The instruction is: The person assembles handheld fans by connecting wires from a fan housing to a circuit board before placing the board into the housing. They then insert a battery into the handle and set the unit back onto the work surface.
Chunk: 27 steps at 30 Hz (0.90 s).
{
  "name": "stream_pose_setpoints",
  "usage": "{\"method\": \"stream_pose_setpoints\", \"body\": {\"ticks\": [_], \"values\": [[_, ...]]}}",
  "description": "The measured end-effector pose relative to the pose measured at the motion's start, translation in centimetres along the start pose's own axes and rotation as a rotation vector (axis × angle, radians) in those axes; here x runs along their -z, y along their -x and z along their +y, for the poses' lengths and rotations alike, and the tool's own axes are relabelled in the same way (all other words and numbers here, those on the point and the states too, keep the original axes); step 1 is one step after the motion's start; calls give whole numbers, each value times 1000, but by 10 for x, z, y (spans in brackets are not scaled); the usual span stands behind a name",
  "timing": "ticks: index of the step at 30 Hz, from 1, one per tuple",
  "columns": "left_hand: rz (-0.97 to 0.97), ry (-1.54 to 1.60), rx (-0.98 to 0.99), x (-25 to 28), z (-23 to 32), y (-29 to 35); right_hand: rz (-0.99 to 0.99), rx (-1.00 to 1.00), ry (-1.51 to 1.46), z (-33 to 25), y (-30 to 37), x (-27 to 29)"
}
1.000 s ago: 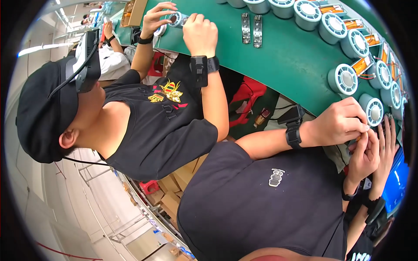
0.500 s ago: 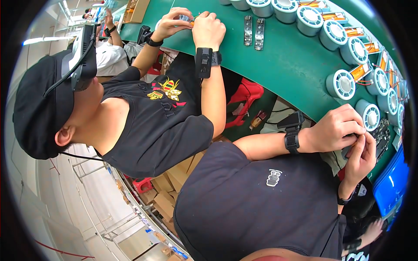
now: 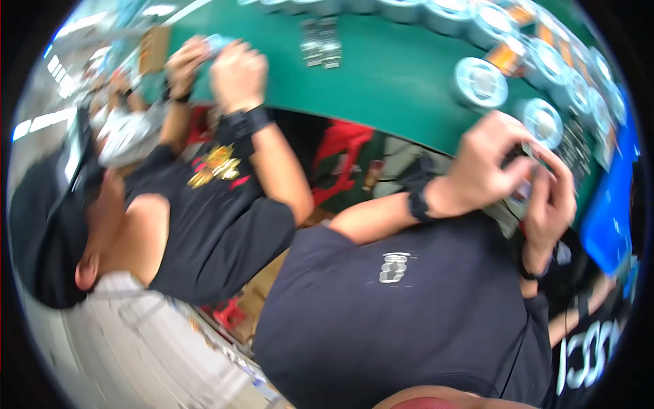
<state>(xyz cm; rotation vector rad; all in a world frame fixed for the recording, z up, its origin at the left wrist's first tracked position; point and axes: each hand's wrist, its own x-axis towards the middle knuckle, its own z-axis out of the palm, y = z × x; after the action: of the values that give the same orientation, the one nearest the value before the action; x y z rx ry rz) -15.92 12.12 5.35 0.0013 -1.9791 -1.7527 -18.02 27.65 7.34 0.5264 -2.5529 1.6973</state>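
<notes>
My left hand (image 3: 485,162) and my right hand (image 3: 550,203) meet in front of my chest at the table's edge, fingers curled toward each other. Between their fingertips is a small dark piece (image 3: 525,148), too blurred and covered to name. Both hands look closed in a pinch around it. Just beyond them stands a pale blue round housing with a slotted top (image 3: 543,123). Another such housing (image 3: 481,83) is farther off, to the left. Dark circuit boards (image 3: 576,151) lie right of my hands.
Several more housings with orange parts (image 3: 505,56) line the far side of the green table (image 3: 388,75). Two narrow circuit boards (image 3: 320,44) lie on it. A blue bin (image 3: 608,228) is at right. At left, a co-worker (image 3: 218,204) handles something small beside a red stool (image 3: 340,157).
The whole view has swung and blurred, so the table and co-worker sit farther left. My hands have parted a little, leaving a gap between the palms, and the small dark piece shows at the fingertips.
</notes>
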Motion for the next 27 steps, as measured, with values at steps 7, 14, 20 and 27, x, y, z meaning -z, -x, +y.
{"method": "stream_pose_setpoints", "body": {"ticks": [7,14,20,27], "values": [[-12,249,339,-4,-9,-2,-115,213,186,0,-18,11],[-16,386,432,-9,-3,-1,-204,147,177,12,-13,9],[-7,251,378,-6,-9,3,-128,142,86,18,-16,10],[-321,-203,-134,17,2,-9,-9,162,36,31,-12,2]]}}
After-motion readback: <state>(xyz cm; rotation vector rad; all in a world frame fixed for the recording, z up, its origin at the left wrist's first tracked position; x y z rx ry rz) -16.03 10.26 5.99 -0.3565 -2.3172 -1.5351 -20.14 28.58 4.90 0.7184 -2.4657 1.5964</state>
